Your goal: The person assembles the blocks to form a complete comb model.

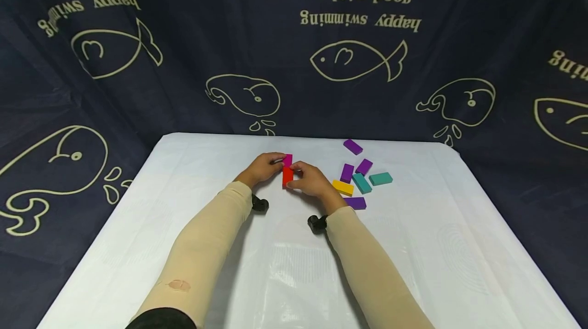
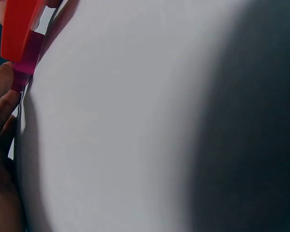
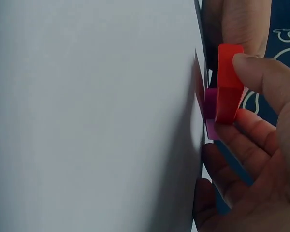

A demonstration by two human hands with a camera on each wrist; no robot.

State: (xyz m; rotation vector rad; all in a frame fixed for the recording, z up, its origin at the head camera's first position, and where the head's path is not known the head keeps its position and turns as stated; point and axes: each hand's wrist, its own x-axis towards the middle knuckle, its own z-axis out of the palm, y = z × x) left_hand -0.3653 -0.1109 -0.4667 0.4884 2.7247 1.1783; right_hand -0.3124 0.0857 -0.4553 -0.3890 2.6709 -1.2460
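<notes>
A red rectangular block (image 1: 287, 178) is pinched between the thumb and fingers of my right hand (image 1: 313, 182). Just beyond it sits a magenta block (image 1: 288, 159), gripped by my left hand (image 1: 264, 169) with thumb and fingertips at its left side and far end. In the right wrist view, the red block (image 3: 228, 79) is raised off the table and overlaps the magenta block (image 3: 210, 104) behind it. The left wrist view shows the red block (image 2: 15, 34) over part of the magenta block (image 2: 31, 55), which is close against the tabletop.
Right of my hands lie loose blocks on the white table (image 1: 294, 262): several purple ones (image 1: 352, 147), a yellow one (image 1: 343, 188) and two teal ones (image 1: 381, 179). A dark cloth (image 1: 294, 104) with fish and whale drawings hangs behind the table.
</notes>
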